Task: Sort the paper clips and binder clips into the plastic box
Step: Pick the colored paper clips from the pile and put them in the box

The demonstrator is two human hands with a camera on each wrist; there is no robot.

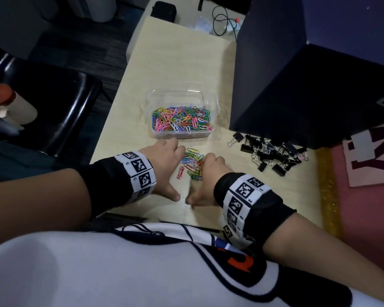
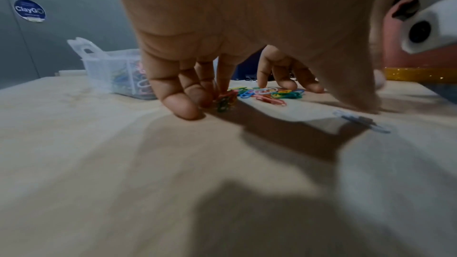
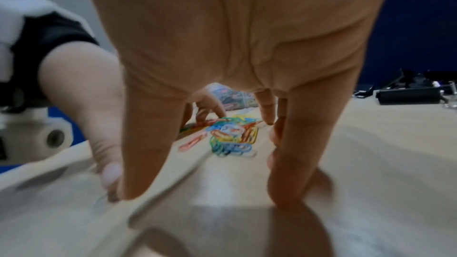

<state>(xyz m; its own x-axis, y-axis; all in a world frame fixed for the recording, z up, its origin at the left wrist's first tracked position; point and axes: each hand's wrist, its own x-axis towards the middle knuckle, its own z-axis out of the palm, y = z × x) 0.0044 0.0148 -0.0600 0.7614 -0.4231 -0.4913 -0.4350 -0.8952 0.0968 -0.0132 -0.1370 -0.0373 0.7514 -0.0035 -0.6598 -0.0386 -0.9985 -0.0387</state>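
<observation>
A clear plastic box (image 1: 215, 107) on the pale table (image 1: 175, 63) holds several coloured paper clips. In front of it lies a loose pile of coloured paper clips (image 1: 192, 162), seen also in the wrist views (image 2: 269, 93) (image 3: 232, 136). My left hand (image 1: 166, 158) stands left of the pile, fingers (image 2: 183, 95) straight down and touching its edge, thumb spread toward me. My right hand (image 1: 208, 173) stands on the pile's right side, fingers (image 3: 304, 144) down on the table, thumb spread. Neither hand holds anything. A heap of black binder clips (image 1: 271, 155) lies to the right.
A dark blue partition (image 1: 297, 85) stands behind the binder clips. A pink cloth (image 1: 364, 207) and a gold strip (image 1: 328, 185) border the table's right edge. A black chair (image 1: 53, 107) is at the left. One pale clip (image 2: 363, 122) lies near my left thumb.
</observation>
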